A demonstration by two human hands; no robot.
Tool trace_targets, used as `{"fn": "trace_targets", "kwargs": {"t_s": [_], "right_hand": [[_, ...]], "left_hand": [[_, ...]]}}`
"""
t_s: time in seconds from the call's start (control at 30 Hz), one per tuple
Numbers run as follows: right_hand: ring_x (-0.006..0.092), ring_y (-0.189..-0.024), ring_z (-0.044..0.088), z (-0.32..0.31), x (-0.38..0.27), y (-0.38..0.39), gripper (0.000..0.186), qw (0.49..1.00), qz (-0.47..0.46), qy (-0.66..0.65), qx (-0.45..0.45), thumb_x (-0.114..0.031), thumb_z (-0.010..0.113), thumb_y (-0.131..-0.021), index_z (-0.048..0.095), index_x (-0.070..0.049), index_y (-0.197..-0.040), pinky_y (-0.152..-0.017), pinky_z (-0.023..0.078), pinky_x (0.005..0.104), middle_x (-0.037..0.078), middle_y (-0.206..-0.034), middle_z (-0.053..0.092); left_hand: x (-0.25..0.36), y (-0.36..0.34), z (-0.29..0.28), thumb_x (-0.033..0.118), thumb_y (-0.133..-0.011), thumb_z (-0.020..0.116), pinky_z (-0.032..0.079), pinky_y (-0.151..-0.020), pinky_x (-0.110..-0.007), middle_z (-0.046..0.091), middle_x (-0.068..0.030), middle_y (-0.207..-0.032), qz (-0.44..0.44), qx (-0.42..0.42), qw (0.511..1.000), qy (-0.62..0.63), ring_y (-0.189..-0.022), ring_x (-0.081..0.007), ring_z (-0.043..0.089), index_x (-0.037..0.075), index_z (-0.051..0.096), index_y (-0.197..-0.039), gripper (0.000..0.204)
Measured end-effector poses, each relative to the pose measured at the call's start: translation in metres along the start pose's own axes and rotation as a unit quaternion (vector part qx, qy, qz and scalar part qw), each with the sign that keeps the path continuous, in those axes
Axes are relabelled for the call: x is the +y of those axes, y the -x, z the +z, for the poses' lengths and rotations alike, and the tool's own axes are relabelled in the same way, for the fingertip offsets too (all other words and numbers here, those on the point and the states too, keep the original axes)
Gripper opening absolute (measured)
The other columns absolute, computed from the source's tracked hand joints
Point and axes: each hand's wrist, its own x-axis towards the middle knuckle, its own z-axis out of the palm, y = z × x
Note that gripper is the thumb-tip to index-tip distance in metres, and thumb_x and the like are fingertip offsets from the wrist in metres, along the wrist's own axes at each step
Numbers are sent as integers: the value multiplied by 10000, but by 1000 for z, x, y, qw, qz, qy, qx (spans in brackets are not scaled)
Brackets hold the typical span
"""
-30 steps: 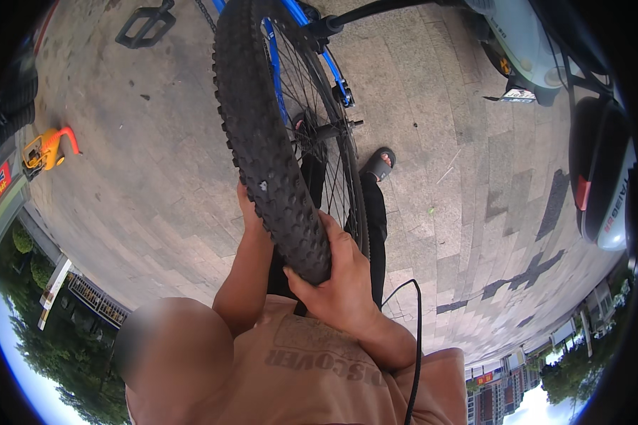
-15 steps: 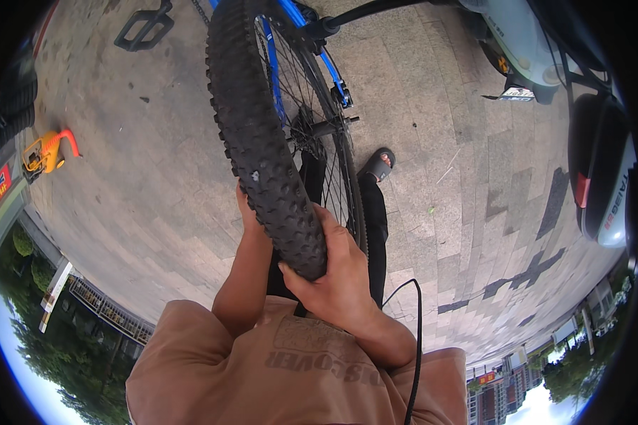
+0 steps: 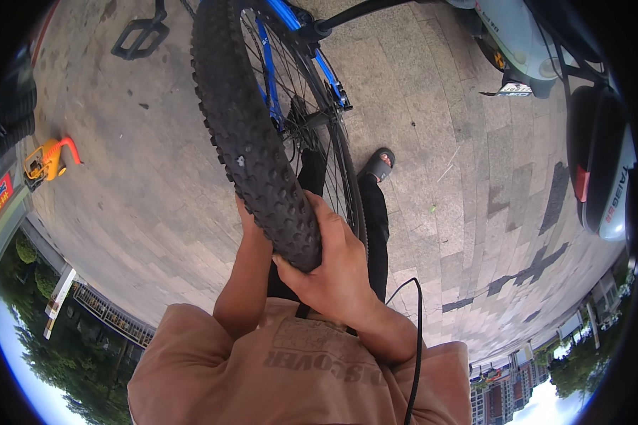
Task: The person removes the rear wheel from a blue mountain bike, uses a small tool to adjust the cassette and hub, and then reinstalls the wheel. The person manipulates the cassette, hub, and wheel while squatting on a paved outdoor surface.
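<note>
A bicycle wheel with a knobby black tyre [image 3: 252,142] stands in front of me, its near end close to my waist. My right hand [image 3: 333,258] is closed around that near end, thumb on the underside and fingers along the right sidewall. My left hand [image 3: 247,219] presses against the tyre's left side, its fingers hidden behind the tread. Spokes and the hub [image 3: 310,120] show on the wheel's right side. The hub sits between the arms of a blue bicycle frame [image 3: 268,64]. A pale speck marks the tread.
A black pedal [image 3: 140,39] is at the upper left. An orange and yellow device [image 3: 49,159] stands farther left on the paving. Parked scooters [image 3: 606,170] line the right side. My sandalled foot [image 3: 379,164] is right of the wheel. A black cable [image 3: 418,333] hangs beside my right arm.
The wheel has shifted left and slightly away from me, with both hands moving along. Its hub now lies closer in between the blue frame's arms.
</note>
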Motion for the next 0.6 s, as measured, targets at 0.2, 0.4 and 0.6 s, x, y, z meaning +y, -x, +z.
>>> {"fn": "trace_targets", "kwargs": {"t_s": [0.2, 0.4, 0.6], "right_hand": [[414, -967, 616, 0, -5, -4, 803, 1000, 3, -9, -2, -101, 789, -652, 377, 28, -1329, -822, 508, 432, 254, -1089, 590], [409, -995, 609, 0, -10, -9, 815, 1000, 13, -15, -10, -111, 795, -656, 368, 39, -1334, -848, 500, 425, 255, -1116, 582], [412, -1029, 592, 2, -12, -9, 837, 999, 21, -10, -35, -119, 796, -667, 341, 55, -1347, -873, 486, 433, 262, -1152, 564]], "left_hand": [[-1, 16, 38, 416, -966, 318, 526, -879, -447, 594, -153, -1212, -8, -17, 993, 114, -1022, -314, 617, 49, 507, -1280, 519], [2, 26, 60, 421, -966, 337, 530, -872, -445, 593, -158, -1192, -22, -27, 990, 140, -1015, -316, 617, 44, 516, -1259, 509], [4, 38, 84, 425, -966, 356, 535, -864, -442, 593, -163, -1171, -64, -68, 978, 185, -1009, -318, 616, 40, 525, -1237, 500]]}}
